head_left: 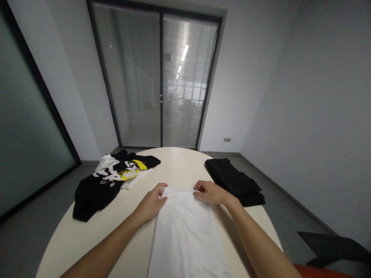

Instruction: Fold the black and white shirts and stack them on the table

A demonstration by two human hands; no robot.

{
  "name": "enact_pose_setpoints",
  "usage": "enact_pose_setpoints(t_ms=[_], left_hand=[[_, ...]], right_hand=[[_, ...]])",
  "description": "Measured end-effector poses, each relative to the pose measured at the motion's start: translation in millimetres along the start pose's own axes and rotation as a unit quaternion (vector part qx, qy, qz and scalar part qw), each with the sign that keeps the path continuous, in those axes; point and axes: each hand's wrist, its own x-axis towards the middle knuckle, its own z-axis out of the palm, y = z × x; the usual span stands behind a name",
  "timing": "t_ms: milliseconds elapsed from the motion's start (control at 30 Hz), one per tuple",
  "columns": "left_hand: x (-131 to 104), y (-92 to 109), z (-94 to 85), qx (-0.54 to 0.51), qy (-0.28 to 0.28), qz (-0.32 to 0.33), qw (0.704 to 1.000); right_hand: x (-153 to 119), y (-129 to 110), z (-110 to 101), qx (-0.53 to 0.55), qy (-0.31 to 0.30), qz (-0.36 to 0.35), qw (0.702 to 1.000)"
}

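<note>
A white folded garment (187,235) lies lengthwise on the table in front of me, smooth with a few soft creases, its near end cut off by the picture's bottom edge. At its far left corner, my left hand (152,202) has thumb and fingers curled round the cloth. My right hand (211,192) pinches the far right corner, fingers bent inward. Both hands are at about the same height on the far edge. Whether the garment is a T-shirt cannot be made out.
On the round cream table (176,166), a loose black T-shirt (98,189) with white and yellow print lies over white cloth at left. A stack of folded black clothes (233,179) sits at right. A dark chair part (333,247) stands beyond the lower right edge.
</note>
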Motion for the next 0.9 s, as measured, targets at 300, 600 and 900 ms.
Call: enact_pose_setpoints(t_ms=[300, 600, 900], left_hand=[[-2, 30, -9.4, -0.19, -0.045, 0.009, 0.981], [14, -7, 1.1, -0.182, 0.064, -0.04, 0.98], [16, -2, 1.5, -0.161, 0.108, 0.013, 0.981]], right_hand=[[-21, -13, -22, 0.178, -0.063, -0.059, 0.98], [7, 20, 15, 0.184, 0.096, -0.015, 0.978], [9, 23, 15, 0.125, 0.158, -0.038, 0.979]])
